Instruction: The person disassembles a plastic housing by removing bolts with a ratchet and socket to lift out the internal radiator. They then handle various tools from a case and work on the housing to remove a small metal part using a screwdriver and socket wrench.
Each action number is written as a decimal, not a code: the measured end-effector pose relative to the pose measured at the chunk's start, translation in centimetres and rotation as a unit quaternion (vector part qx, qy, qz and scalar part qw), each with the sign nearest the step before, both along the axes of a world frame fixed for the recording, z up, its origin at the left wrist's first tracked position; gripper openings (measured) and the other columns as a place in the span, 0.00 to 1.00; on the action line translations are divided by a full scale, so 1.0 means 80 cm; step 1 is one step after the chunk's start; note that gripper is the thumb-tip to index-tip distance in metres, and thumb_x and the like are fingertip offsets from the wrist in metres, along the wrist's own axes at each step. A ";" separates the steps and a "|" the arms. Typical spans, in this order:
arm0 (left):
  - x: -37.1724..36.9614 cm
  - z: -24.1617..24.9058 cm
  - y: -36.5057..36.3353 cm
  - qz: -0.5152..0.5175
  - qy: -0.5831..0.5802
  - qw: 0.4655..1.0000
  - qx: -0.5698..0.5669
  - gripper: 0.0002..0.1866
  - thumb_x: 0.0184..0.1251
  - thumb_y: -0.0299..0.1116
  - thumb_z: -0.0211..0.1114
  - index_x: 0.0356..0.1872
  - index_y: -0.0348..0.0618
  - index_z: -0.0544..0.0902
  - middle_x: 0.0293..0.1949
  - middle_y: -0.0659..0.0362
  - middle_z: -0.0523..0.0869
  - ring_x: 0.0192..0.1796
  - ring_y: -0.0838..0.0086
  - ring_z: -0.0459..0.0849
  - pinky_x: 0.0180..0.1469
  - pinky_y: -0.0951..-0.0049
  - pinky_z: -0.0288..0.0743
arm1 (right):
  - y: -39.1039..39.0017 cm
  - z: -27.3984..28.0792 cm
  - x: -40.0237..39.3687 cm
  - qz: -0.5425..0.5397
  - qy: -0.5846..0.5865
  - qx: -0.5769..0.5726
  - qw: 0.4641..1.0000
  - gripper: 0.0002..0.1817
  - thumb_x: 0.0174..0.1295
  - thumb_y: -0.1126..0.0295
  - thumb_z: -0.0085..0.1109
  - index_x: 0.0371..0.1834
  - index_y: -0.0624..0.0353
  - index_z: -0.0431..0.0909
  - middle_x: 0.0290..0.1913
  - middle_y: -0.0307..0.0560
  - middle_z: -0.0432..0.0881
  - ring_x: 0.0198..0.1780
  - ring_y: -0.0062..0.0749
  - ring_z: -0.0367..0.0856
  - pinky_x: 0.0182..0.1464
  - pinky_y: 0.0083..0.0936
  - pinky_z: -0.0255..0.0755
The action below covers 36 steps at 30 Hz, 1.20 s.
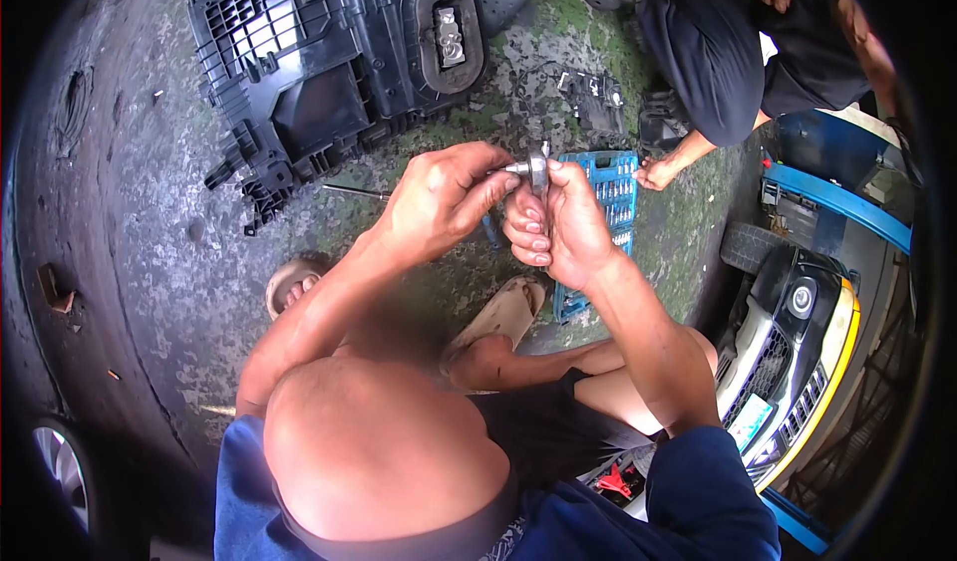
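Note:
Near the middle of the head view, my left hand [449, 197] pinches a small metal bit or socket at the head of a metal ratchet [538, 174]. Facing it, my right hand [566, 220] is wrapped round the ratchet's handle, most of which its fingers hide. The two hands almost touch. Just behind my right hand, a blue socket case [610, 194] lies open on the ground, with rows of metal pieces in it. A thin metal rod [351, 191] lies on the ground left of my left hand.
A large black plastic housing [329, 73] lies at the upper left. Another person [708, 53] crouches at the upper right, one hand by the case. Small dark parts [595, 98] lie on the ground. A car front [793, 362] and a blue metal beam [837, 197] are at the right.

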State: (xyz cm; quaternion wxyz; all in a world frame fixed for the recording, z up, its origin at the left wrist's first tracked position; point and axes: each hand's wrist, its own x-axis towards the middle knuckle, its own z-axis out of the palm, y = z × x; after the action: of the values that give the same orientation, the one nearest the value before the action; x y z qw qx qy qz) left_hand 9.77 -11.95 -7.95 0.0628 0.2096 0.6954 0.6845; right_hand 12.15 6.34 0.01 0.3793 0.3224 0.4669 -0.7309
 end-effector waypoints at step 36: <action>0.000 -0.047 -0.025 -0.135 -0.299 0.916 0.229 0.19 0.80 0.43 0.61 0.52 0.35 0.84 0.36 0.61 0.87 0.37 0.80 0.83 0.44 0.74 0.80 | -0.022 0.008 0.003 0.001 -0.032 -0.046 0.998 0.20 0.75 0.54 0.43 0.47 0.60 0.75 0.32 0.35 0.68 0.29 0.23 0.69 0.26 0.22 0.64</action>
State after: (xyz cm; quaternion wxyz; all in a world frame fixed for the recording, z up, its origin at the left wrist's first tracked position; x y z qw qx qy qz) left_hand 9.75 -13.92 -11.69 0.3104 0.0957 0.4334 0.8406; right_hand 12.37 4.59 0.63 0.4090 0.3274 0.4204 -0.7408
